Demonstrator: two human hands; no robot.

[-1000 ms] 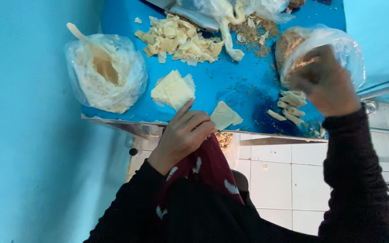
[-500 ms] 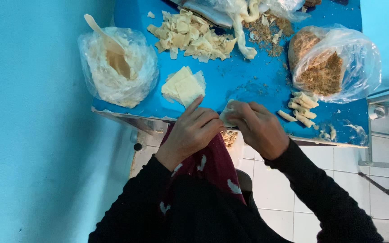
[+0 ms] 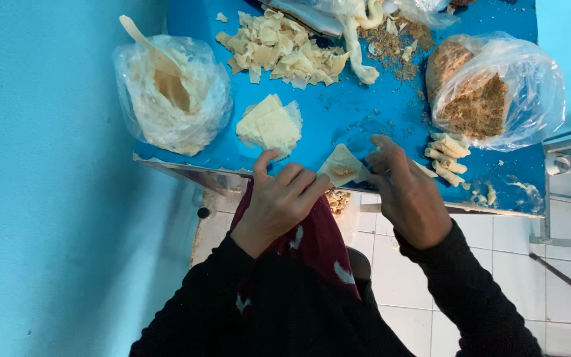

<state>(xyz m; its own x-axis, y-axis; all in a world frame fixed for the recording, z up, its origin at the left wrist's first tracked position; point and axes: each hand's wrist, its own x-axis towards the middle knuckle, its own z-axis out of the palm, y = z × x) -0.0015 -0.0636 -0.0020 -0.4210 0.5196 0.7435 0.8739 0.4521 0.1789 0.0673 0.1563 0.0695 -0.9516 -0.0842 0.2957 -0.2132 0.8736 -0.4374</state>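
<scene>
A pale square dough wrapper [image 3: 342, 166] with a small heap of brown filling on it lies at the near edge of the blue table [image 3: 338, 119]. My left hand [image 3: 280, 198] touches its left corner with the fingertips. My right hand [image 3: 404, 192] pinches its right corner and folds it upward. A stack of flat wrappers [image 3: 269, 125] lies just beyond my left hand. Several rolled pieces [image 3: 447, 158] lie to the right of my right hand. A clear bag of brown filling [image 3: 487, 89] stands beyond them.
At the left sits a clear bag of pale paste [image 3: 170, 92] with a spoon [image 3: 141, 41] stuck in it. A heap of dough scraps [image 3: 282, 47] and crumbs lies at the back. A blue wall [image 3: 47, 185] runs along the left; white floor tiles [image 3: 398, 264] show below the table edge.
My right hand came back from the bag of brown filling to the wrapper at the table edge. Filling now lies on the wrapper, and both hands hold its corners.
</scene>
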